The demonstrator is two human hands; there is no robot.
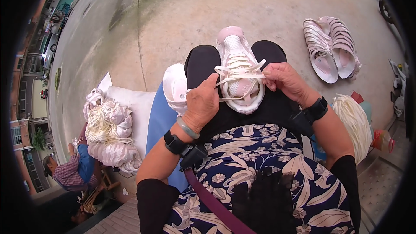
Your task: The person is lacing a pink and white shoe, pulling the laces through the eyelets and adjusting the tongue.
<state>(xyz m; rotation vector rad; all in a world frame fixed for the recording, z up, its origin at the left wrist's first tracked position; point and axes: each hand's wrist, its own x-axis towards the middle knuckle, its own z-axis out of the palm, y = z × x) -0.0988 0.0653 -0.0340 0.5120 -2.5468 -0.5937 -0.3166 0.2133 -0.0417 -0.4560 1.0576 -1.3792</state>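
- In the head view, a sneaker (231, 48) is resting near the centre of the frame on black-clad thighs (203, 63), its toe pointing up; a pale pink, smooth toe cap is meeting white, perforated-looking mesh, and a thick, rounded collar is curving at the lower end.
- Flat, cream-white laces (239, 64) are criss-crossing the sneaker and forming loose loops over its tongue (236, 88).
- The left hand (202, 103), left of the sneaker, is bending its fingers closed and pinching a lace strand.
- The right hand (286, 81), right of the sneaker, is gripping another strand between thumb and fingertips.
- A second pink-and-white shoe (174, 82) is lying left of the thighs, beside smooth blue fabric (158, 119); small dark print is showing inside it, too small to read.
- At the left, a heap of pale shoes (113, 155) and tangled, stringy laces (104, 126) is sitting on a white, sheet-like cover (138, 104).
- At the upper right, a cluster of pink-and-white shoe pieces (331, 48) is lying on rough, stained concrete (268, 13), its edges making repeating, ridged curves.
- At the right, a thick, silky-looking bundle of cream strands (353, 125) is hanging in long, parallel lengths.
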